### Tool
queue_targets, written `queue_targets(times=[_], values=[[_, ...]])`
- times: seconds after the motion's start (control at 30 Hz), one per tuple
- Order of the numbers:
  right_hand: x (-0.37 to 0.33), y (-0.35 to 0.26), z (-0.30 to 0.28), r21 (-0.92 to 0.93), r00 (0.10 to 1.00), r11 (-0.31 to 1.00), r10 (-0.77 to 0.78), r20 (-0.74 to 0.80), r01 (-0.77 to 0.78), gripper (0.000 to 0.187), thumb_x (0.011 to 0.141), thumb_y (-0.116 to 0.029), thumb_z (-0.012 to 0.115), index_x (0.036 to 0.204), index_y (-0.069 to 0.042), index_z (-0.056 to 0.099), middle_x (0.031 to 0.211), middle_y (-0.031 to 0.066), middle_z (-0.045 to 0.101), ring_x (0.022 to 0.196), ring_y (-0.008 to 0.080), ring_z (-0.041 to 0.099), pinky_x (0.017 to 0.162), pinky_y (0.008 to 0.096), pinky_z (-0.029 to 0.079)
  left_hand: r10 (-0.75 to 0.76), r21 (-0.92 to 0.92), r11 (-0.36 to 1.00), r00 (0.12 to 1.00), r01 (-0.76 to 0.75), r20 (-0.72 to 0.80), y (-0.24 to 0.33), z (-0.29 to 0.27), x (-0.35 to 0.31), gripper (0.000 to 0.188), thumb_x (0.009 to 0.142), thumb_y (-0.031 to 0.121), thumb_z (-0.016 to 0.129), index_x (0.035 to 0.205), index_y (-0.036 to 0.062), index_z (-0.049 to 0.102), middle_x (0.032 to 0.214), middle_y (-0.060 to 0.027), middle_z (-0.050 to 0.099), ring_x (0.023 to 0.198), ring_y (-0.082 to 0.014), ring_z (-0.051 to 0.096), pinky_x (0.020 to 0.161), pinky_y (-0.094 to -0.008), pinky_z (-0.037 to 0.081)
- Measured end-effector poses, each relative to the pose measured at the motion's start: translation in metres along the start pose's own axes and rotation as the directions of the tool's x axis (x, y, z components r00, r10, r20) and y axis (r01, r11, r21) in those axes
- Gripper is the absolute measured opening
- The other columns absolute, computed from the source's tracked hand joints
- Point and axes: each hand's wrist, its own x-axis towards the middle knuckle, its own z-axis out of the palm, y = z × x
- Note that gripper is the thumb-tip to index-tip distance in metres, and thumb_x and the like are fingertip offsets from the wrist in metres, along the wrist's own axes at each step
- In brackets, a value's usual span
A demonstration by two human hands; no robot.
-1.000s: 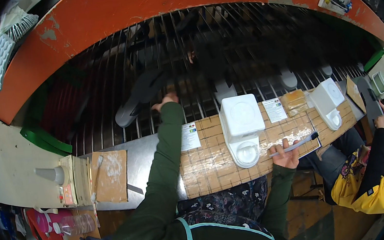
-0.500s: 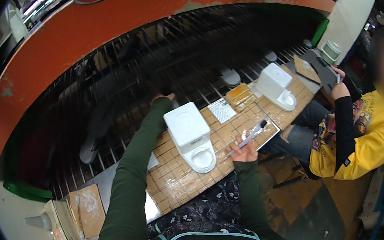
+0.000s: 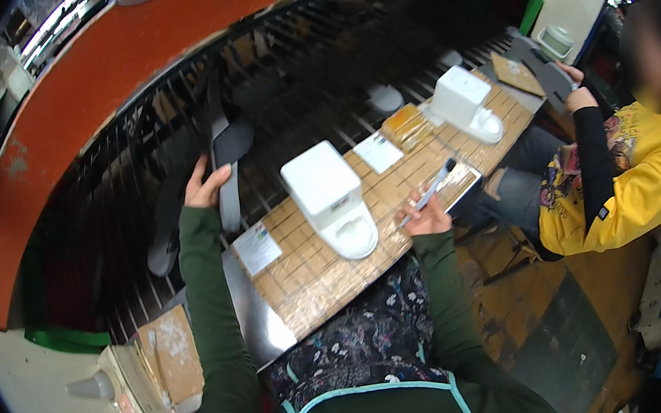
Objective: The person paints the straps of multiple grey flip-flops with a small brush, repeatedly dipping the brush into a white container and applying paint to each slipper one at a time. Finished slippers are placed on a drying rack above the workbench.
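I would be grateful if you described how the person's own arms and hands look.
Both arms wear long, plain dark green sleeves: the left sleeve and right sleeve reach about the wrists. The left hand and right hand are bare, without gloves.

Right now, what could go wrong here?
1. The left hand holds a long, flat grey sandal-like piece over dark metal bars; a slip could drop it there.
2. The right hand holds a slim, grey-handled, black-tipped brush near a boxy white plastic container; a wide swing might knock it.
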Motion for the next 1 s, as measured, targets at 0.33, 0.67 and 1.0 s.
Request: queue_targets(times=[0.33,0.67,1.0], values=[[-0.036,-0.015,0.087,-0.883,0.995,-0.47,-0.094,0.042,-0.007,0.011,0.083,-0.018,0.068,0.089,-0.01,0.072,0.072,-0.0013,0.059,0.054,0.0099,0.047,0.062,0.0277,0.034,0.563,0.997,0.068,0.824,0.021,-0.056,0.005,0.02,-0.245,0.073,0.058,-0.001,0.076,0.125,0.0229,0.06,0.122,-0.0199,0.049,0.11,-0.0363,0.045,0.09,-0.0441,0.043],[-0.029,0.003,0.112,-0.475,0.939,-0.852,0.053,0.34,0.22,0.011,0.077,-0.019,0.07,0.088,-0.019,0.071,0.075,-0.0013,0.057,0.067,0.0173,0.053,0.071,0.0374,0.027,0.436,0.86,0.431,0.898,-0.271,0.065,-0.024,0.031,-0.278,0.022,0.073,0.002,0.074,0.094,0.001,0.067,0.096,-0.0151,0.061,0.074,-0.0269,0.063,0.064,-0.0348,0.05],[-0.024,0.006,0.116,-0.374,0.936,-0.895,0.117,0.333,0.244,0.012,0.076,-0.018,0.069,0.088,-0.021,0.07,0.075,-0.002,0.056,0.07,0.0185,0.054,0.074,0.0402,0.029,0.165,0.889,0.112,0.89,-0.445,0.425,-0.045,0.007,-0.235,0.049,0.082,0.032,0.066,0.116,-0.0022,0.06,0.139,-0.0235,0.039,0.13,-0.0415,0.035,0.103,-0.0443,0.035]])
